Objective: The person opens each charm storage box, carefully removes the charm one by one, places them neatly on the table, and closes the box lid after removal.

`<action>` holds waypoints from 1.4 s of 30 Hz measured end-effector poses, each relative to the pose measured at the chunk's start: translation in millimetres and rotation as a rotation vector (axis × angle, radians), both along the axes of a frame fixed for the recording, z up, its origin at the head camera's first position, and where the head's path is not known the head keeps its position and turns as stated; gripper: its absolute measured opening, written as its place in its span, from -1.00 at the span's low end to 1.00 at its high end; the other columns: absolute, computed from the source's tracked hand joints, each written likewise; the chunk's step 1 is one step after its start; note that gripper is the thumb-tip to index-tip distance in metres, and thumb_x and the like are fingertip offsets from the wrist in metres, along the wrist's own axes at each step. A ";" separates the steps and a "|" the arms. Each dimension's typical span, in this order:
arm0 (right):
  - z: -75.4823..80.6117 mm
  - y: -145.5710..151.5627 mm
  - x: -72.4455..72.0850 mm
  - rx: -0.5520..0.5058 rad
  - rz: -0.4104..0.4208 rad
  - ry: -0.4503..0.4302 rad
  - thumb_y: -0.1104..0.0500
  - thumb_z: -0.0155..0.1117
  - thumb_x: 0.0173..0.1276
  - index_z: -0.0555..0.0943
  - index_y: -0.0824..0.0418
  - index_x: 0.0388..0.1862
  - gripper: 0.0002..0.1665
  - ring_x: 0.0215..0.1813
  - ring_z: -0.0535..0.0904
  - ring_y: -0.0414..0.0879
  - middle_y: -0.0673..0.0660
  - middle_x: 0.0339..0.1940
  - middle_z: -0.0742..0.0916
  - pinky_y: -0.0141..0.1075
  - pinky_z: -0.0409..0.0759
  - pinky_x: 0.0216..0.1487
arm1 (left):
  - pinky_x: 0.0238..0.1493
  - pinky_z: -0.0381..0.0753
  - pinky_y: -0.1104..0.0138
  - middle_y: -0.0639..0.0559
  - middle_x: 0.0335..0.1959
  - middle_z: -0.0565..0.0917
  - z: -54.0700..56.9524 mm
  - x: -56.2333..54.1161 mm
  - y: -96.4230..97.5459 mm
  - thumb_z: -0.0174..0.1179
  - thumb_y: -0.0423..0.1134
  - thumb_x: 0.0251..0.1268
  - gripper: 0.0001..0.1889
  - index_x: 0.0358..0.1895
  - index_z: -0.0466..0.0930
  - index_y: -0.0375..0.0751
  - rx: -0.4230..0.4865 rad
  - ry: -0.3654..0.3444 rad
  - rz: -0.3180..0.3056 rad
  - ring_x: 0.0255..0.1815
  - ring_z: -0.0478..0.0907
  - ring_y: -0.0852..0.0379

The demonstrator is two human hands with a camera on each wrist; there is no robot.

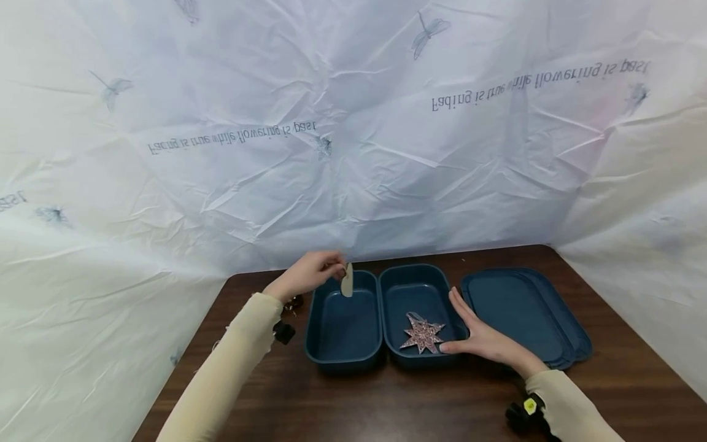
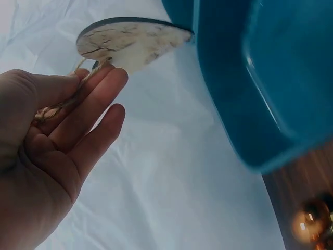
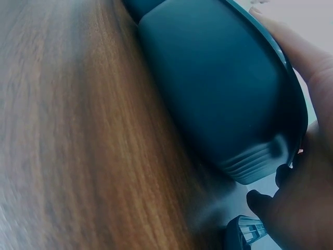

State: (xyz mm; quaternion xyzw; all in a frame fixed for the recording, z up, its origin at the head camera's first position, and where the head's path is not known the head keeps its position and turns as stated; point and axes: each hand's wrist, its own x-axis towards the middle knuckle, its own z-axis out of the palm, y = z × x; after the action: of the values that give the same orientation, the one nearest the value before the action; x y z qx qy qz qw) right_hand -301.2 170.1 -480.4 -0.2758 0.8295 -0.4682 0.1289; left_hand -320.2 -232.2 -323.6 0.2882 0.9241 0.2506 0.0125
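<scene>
My left hand (image 1: 315,270) pinches the twine loop of a flat wooden hanging ornament (image 1: 347,281) over the back of the left blue box (image 1: 343,360). In the left wrist view, the ornament (image 2: 132,41) shows a pale, crackled face, a dark edge and a tapered end, and the twine (image 2: 60,108) runs between thumb and fingers. My right hand (image 1: 486,341) holds the right blue box (image 1: 422,270) by its near right corner, thumb over the rim in the right wrist view. Inside that box lies a glittery pink star ornament (image 1: 423,334) with a ribbon loop.
Stacked blue lids (image 1: 513,313) lie to the right of the boxes on the brown wooden table (image 1: 331,411). Shiny gold baubles (image 2: 310,221) sit left of the left box, partly behind the left wrist. A white printed sheet (image 1: 353,184) hangs behind the table.
</scene>
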 end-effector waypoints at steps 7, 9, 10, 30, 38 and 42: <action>-2.0 -0.6 -0.9 -0.009 0.020 -0.009 0.07 0.46 0.33 -0.41 0.14 0.66 0.37 0.55 -0.45 0.49 0.24 0.63 -0.39 0.58 -0.06 0.26 | -0.09 0.66 0.21 0.09 -0.20 0.74 -2.4 25.1 -37.8 0.06 -0.26 0.59 -0.79 0.08 0.63 -0.21 -0.011 0.019 0.101 -0.17 0.69 0.15; -2.0 -0.3 -1.4 -0.008 0.017 -0.006 0.07 0.46 0.33 -0.40 0.15 0.66 0.36 0.55 -0.44 0.49 0.25 0.63 -0.39 0.59 -0.06 0.25 | -0.17 0.66 0.22 0.05 -0.21 0.75 -3.0 31.1 -46.1 0.07 -0.27 0.59 -0.80 0.06 0.63 -0.23 -0.019 0.025 0.135 -0.23 0.68 0.21; -1.8 -0.4 -1.8 -0.010 0.014 -0.003 0.07 0.46 0.33 -0.40 0.16 0.66 0.36 0.55 -0.44 0.49 0.25 0.63 -0.38 0.59 -0.06 0.25 | -0.22 0.65 0.23 0.06 -0.24 0.75 -3.5 33.5 -50.1 0.08 -0.26 0.58 -0.81 0.04 0.64 -0.22 -0.025 0.034 0.152 -0.29 0.66 0.24; 0.7 -1.5 -3.3 -0.019 0.023 0.005 0.08 0.45 0.33 -0.39 0.17 0.66 0.35 0.55 -0.45 0.50 0.27 0.63 -0.37 0.60 -0.09 0.24 | -0.26 0.72 0.16 0.01 -0.46 0.73 -40.5 76.8 -112.1 0.14 -0.33 0.48 -0.80 -0.14 0.71 -0.40 0.034 -0.169 0.527 -0.47 0.70 0.13; 1.5 -0.5 -5.1 -0.030 0.031 0.028 0.10 0.44 0.33 -0.38 0.14 0.67 0.34 0.55 -0.45 0.51 0.24 0.63 -0.38 0.61 -0.08 0.22 | -0.22 0.73 0.08 -0.08 -0.44 0.75 -63.7 72.1 -141.8 0.12 -0.36 0.46 -0.77 -0.12 0.69 -0.50 0.144 -0.240 0.654 -0.38 0.75 -0.07; 0.2 -2.2 -3.5 -0.045 0.049 0.018 0.14 0.43 0.33 -0.39 0.18 0.66 0.33 0.54 -0.47 0.52 0.26 0.62 -0.39 0.61 -0.08 0.21 | -0.21 0.73 0.08 -0.12 -0.40 0.76 -77.5 72.4 -154.6 0.12 -0.34 0.47 -0.74 -0.08 0.68 -0.53 0.211 -0.274 0.687 -0.38 0.75 -0.03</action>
State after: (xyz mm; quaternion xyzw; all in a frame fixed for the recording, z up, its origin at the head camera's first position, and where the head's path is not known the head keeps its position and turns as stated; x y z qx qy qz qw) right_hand -304.7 168.0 -480.3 -0.3032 0.8129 -0.4810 0.1265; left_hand -247.8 -386.8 -401.1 -0.0746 0.9257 0.3702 0.0216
